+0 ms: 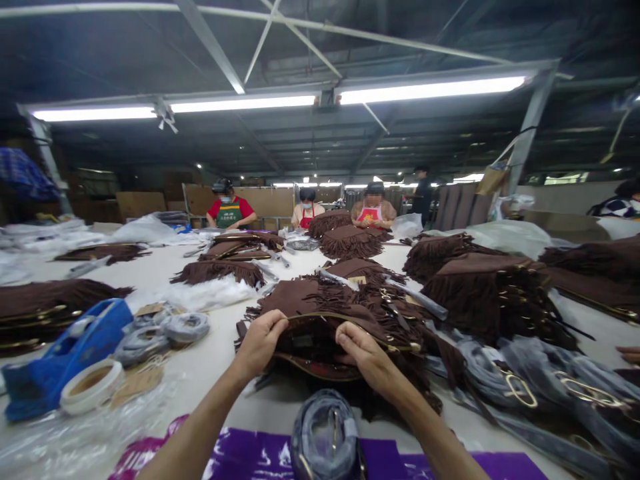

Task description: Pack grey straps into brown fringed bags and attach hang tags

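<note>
A dark brown fringed bag (320,369) lies in front of me with its zipped mouth spread apart. My left hand (261,343) pinches the left end of its rim between thumb and fingers. At the right side of the opening, my right hand (364,353) is closed on the rim, some fingers reaching inside. The bag's inside is dark and its contents cannot be made out. Just below it, a coiled strap wrapped in plastic (325,433) rests on a shiny purple plastic sheet (250,453). Behind the mouth lie more brown fringed pieces (315,297).
A blue tape dispenser (65,353) and a white tape roll (93,385) stand at left, beside wrapped strap coils (185,327). Stacked fringed bags (480,293) and wrapped straps with gold buckles (520,387) crowd the right. Several co-workers (233,210) are across the white table (200,373).
</note>
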### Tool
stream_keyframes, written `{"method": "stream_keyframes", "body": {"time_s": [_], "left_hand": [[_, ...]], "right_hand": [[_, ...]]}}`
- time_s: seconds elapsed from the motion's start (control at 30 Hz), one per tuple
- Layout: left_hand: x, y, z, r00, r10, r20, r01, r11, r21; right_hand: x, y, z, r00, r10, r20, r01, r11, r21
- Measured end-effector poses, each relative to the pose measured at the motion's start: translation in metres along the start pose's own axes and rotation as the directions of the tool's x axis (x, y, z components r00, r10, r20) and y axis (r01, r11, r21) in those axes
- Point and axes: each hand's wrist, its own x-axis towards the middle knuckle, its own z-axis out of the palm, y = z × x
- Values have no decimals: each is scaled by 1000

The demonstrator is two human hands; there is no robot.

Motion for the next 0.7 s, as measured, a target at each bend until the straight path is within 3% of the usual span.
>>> {"method": "stream_keyframes", "body": {"time_s": [0.1, 0.2, 0.3, 0.43, 0.57, 0.7], "left_hand": [[2, -8, 1, 999, -43, 31, 43, 999, -22], [3, -17, 6, 990, -44, 137, 45, 999, -6], [6, -32, 15, 985, -108, 137, 134, 972, -191], [14, -55, 26, 957, -274, 97, 289, 855, -430], [19, -71, 32, 916, -369, 158, 393, 745, -540], [21, -80, 33, 872, -441, 211, 463, 606, -647]], "right_hand": [[10, 0, 0, 1000, 26, 4, -26, 999, 43], [17, 2, 4, 999, 32, -9, -32, 999, 12], [23, 10, 8, 1000, 9, -10, -10, 999, -39], [30, 18, 18, 998, -51, 41, 57, 983, -173], [41, 19, 30, 989, 66, 132, -47, 989, -142], [48, 19, 41, 988, 107, 107, -64, 936, -347]]}}
